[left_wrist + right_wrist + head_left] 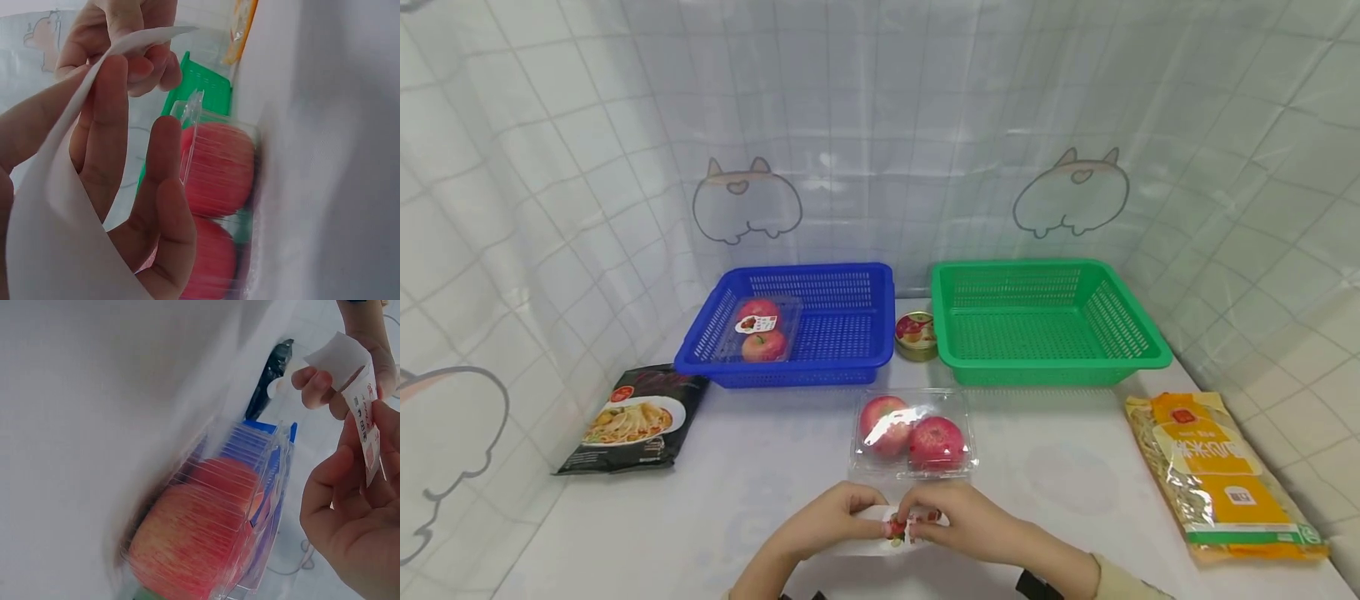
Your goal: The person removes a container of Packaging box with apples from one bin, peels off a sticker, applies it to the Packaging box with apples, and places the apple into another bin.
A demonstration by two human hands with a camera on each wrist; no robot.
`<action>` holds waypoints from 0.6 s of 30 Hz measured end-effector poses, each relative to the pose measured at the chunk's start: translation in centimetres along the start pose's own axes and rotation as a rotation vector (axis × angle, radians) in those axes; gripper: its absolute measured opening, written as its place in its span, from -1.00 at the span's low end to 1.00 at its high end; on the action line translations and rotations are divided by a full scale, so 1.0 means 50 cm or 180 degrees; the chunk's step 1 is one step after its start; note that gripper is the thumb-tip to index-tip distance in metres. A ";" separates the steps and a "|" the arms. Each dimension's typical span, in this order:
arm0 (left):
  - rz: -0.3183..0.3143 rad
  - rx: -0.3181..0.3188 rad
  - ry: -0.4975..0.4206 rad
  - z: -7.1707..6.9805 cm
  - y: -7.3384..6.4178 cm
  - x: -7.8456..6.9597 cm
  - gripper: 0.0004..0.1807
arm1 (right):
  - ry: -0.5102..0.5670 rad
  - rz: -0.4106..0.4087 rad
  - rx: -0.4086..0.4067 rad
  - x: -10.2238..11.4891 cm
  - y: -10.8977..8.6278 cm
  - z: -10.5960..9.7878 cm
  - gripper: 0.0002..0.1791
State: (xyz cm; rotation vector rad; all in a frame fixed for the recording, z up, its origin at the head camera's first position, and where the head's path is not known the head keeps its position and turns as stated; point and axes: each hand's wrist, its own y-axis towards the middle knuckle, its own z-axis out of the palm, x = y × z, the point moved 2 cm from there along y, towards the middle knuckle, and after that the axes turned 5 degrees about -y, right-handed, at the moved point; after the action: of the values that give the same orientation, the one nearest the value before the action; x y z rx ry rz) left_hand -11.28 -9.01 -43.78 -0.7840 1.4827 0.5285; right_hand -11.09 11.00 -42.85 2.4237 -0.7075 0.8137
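Observation:
Near the front of the table, my left hand [831, 523] and my right hand [966, 521] pinch a printed label [364, 425] together. It shows red fruit pictures and dark characters, and white paper [56, 219] curves away from the left fingers in the left wrist view. The right thumb and fingers grip the printed end in the right wrist view. Just beyond both hands lies a clear plastic clamshell box [917, 429] with two red apples inside. No label is visible on its lid. My palms are partly hidden in the head view.
A blue basket [790, 375] holds another apple box [760, 329] bearing a label. Right of it stand a small can [916, 340] and a green basket [1045, 375]. A black noodle packet [632, 421] lies left; a yellow noodle bag [1217, 467] lies right.

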 end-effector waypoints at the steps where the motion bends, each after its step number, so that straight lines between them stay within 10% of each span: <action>1: -0.0005 0.0030 -0.0059 -0.001 0.001 0.001 -0.74 | 0.0002 0.0027 0.0009 0.000 0.001 -0.001 -0.83; 6: -0.0044 0.0159 -0.0303 -0.002 0.004 0.003 -0.69 | -0.0113 -0.0027 0.0026 0.001 0.005 -0.006 -0.73; 18: -0.0085 0.0366 -0.0615 -0.001 0.011 -0.003 -0.56 | -0.0980 -0.1175 -0.0822 0.014 0.009 -0.022 -0.78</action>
State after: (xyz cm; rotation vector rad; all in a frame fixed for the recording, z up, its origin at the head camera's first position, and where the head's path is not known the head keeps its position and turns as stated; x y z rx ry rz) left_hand -11.71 -8.68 -43.71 -0.6434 1.3101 0.4808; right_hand -11.33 11.08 -41.51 2.3582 -0.4185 0.1927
